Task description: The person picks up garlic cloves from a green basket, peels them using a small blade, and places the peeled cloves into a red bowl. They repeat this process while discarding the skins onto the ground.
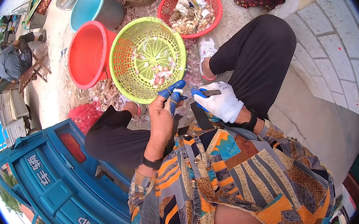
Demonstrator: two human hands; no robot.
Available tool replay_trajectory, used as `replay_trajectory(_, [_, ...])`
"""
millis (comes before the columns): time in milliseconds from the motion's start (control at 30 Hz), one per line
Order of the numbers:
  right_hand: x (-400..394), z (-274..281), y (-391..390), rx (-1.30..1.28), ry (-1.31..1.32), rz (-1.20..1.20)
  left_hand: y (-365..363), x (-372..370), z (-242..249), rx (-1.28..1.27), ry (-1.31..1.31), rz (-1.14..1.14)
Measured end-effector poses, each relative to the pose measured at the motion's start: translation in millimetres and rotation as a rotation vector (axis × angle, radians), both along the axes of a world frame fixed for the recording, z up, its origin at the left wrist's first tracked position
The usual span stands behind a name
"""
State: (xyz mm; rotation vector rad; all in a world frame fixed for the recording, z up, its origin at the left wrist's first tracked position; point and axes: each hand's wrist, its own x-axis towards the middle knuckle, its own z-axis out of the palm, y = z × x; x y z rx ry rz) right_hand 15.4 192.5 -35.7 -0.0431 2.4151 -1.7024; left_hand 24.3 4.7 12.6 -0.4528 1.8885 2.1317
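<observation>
My left hand (165,107), with blue covers on its thumb and finger, pinches a pale garlic clove (178,92). In my right hand (224,103), which wears a white glove with blue on the fingertips, is a small knife (211,93) with a short dark blade. The two hands are close together but apart, above my lap. Just beyond my left hand is a yellow-green plastic basket (116,75) with garlic cloves (162,74) scattered over its bottom.
A red basket (218,11) of garlic bulbs stands ahead, beside a red basin (86,56) and a teal bucket (103,13). Garlic skins litter the ground. A blue vehicle (64,181) is at left, a white brick wall (335,52) at right. Another person (10,62) sits farther off.
</observation>
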Motion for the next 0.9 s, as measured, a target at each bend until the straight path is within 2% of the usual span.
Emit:
replay_trajectory(33, [-0.6, 3.2, 0.6, 0.133, 0.073, 0.006, -2.6, -1.6, 3.6, 0.029, -0.038, 0.036])
replay_trajectory(133, [-2.6, 6.5, 1.6, 0.117, 0.025, 0.006, -10.1, -2.7, 8.4, 0.119, -0.110, 0.094])
replay_trajectory(267, [-12.0, 21.7, 7.2, -0.205, 0.062, 0.135, -13.0, -4.8, 11.8, 0.357, -0.261, 0.160])
replay_trajectory(333, [-11.5, 21.7, 6.4, -0.251, 0.227, 0.129, -12.1, -4.7, 11.4, 0.477, -0.339, 0.192])
replay_trajectory(400, [-16.4, 20.6, 6.0, -0.139, 0.420, 0.183, -12.1, -3.5, 8.1, 0.581, -0.387, 0.196])
replay_trajectory(433, [-18.1, 20.3, 5.6, -0.083, 0.517, 0.210, -11.2, -3.5, 8.3, 0.599, -0.401, 0.188])
replay_trajectory(533, [-20.2, 31.3, 3.7, -0.048, 0.585, 0.175, -9.2, -4.6, 7.7, 0.635, -0.427, 0.173])
replay_trajectory(900, [-26.0, 35.4, 5.0, -0.009, 0.562, 0.250, -4.1, -4.7, 15.5, 0.651, -0.452, 0.162])
